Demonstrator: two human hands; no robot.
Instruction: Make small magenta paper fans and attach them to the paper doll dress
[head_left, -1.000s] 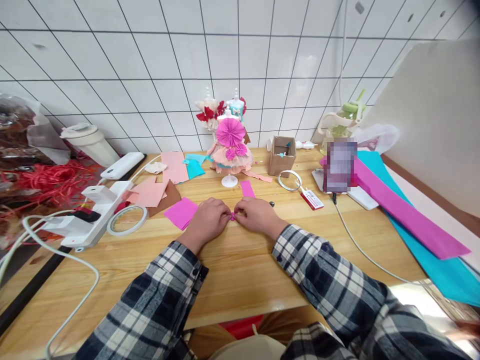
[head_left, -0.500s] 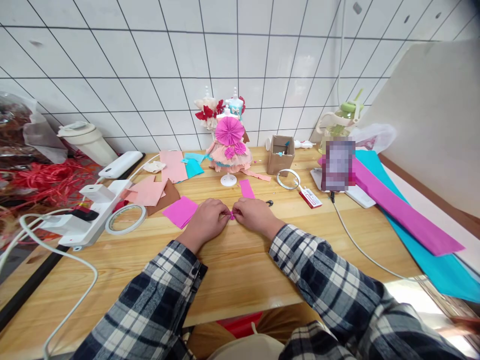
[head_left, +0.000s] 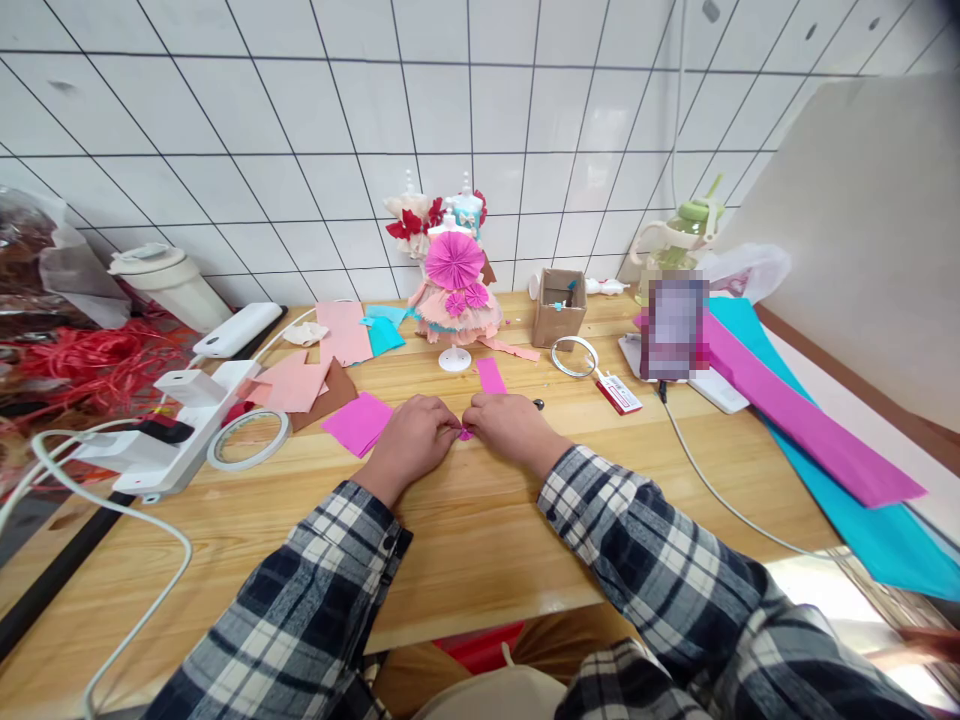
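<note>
A small piece of pleated magenta paper (head_left: 465, 434) shows between my fingertips, low over the wooden table (head_left: 480, 540). My left hand (head_left: 415, 437) pinches its left side, and my right hand (head_left: 510, 428) pinches it from the right; the fingers hide much of it. Flat magenta sheets (head_left: 358, 423) lie beside my left hand. Behind my right hand is a magenta strip (head_left: 491, 376). Farther back stands a miniature dress form (head_left: 455, 300) in a peach paper skirt, with a large magenta pleated rosette and two smaller ones on it.
Left are a tape roll (head_left: 249, 440), a power strip (head_left: 202, 430) with cables, and peach paper scraps (head_left: 289, 383). Toward the right are a small cardboard box (head_left: 559, 310), a second tape roll (head_left: 574, 356), a propped phone (head_left: 671, 328) with its cable, and long magenta paper (head_left: 810, 410).
Both hands stay pinched on the magenta paper, and slightly more of it shows below the fingertips. The whole view has shifted a little.
</note>
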